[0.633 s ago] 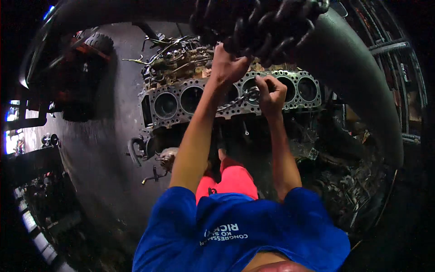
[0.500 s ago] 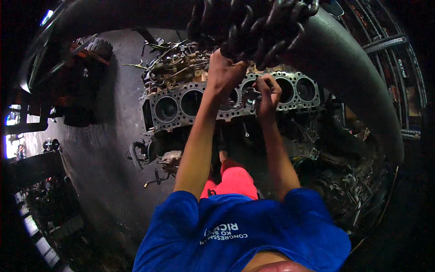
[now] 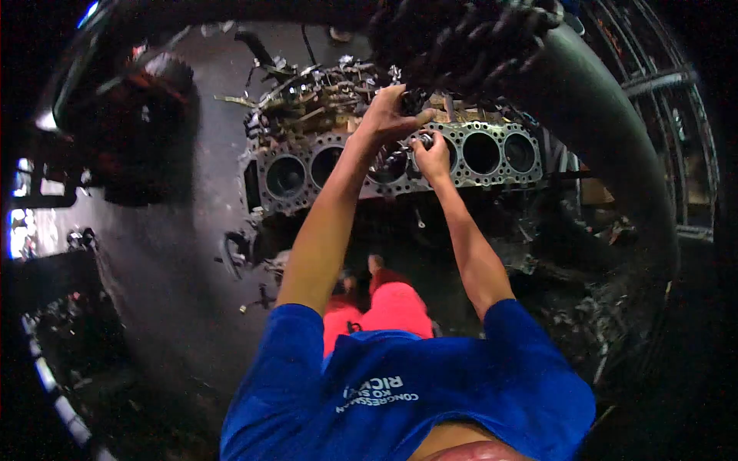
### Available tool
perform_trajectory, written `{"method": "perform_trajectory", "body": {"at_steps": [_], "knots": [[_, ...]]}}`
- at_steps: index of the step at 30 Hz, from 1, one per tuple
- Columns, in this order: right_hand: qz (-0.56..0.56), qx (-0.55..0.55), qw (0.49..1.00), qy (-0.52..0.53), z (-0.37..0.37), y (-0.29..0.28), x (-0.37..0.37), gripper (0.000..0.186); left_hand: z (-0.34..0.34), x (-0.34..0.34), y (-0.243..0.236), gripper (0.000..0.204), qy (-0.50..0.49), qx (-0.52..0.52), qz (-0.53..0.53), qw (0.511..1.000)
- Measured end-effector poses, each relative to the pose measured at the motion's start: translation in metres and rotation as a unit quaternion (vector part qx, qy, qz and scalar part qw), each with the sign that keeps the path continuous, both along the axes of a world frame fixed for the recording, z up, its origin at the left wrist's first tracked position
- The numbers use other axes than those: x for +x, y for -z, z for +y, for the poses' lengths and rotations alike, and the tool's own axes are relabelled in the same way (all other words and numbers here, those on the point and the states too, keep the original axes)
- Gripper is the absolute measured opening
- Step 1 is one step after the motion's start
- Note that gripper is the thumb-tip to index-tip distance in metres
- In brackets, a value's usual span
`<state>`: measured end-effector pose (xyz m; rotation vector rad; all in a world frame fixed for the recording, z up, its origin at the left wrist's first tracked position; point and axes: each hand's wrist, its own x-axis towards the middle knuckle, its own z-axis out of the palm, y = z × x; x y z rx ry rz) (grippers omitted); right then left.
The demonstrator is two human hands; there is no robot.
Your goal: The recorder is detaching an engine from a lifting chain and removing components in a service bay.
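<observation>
Below me lies a long engine block with a row of round cylinder bores and a bolt-holed top face. A dark heap of heavy chain hangs over it. My left hand is closed round chain just under that heap, its fingertips partly hidden. Just below and to the right, over the middle bores, my right hand grips a shiny part of the chain, with a slack strand running down leftward across the block. The exact link it holds is blurred.
Rusty pipes and fittings cover the block's far side. A large dark curved tube arches along the right. A dark machine with a tyre stands upper left, and metal racking upper right. Loose parts lie near my legs.
My right hand has shifted left and turned inward with the chain. My left hand has moved slightly right, and the chain heap above has swung rightward.
</observation>
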<state>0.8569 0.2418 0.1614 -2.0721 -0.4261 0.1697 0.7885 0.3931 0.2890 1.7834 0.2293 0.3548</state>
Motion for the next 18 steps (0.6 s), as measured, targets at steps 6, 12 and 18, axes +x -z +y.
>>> {"method": "perform_trajectory", "body": {"at_steps": [6,12,18], "knots": [[-0.119,-0.155,0.965,-0.173,-0.012,0.073,0.029,0.039,-0.025,-0.068,-0.034,0.026,-0.038,-0.031,-0.082,0.995],[-0.068,0.045,0.980,-0.183,0.021,0.055,-0.035,0.043,-0.037,-0.102,-0.073,0.028,-0.068,-0.064,0.016,0.996],[-0.006,0.168,0.975,-0.145,-0.004,-0.031,-0.068,0.045,-0.069,-0.121,-0.072,0.028,-0.116,-0.097,0.003,0.988]]}}
